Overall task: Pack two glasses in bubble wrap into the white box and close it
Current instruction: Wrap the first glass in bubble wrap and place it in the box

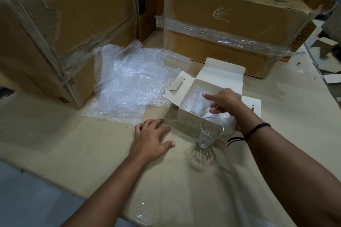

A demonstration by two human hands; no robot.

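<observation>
The white box (219,79) stands open in the middle of the cardboard surface, its flaps spread out. Inside it lies a glass wrapped in bubble wrap (198,105). My right hand (226,102) reaches over the box's right side, and its fingers hold the wrapped bundle inside. A bare clear glass (209,135) stands upright just in front of the box. My left hand (150,139) rests flat on the surface left of that glass, fingers spread. Loose bubble wrap sheets (127,81) lie to the left of the box.
A large brown carton (55,33) stands at the left and a taped carton (230,29) behind the box. Cardboard scraps (328,77) lie at the far right. The work surface (92,143) is flat cardboard covered with clear tape.
</observation>
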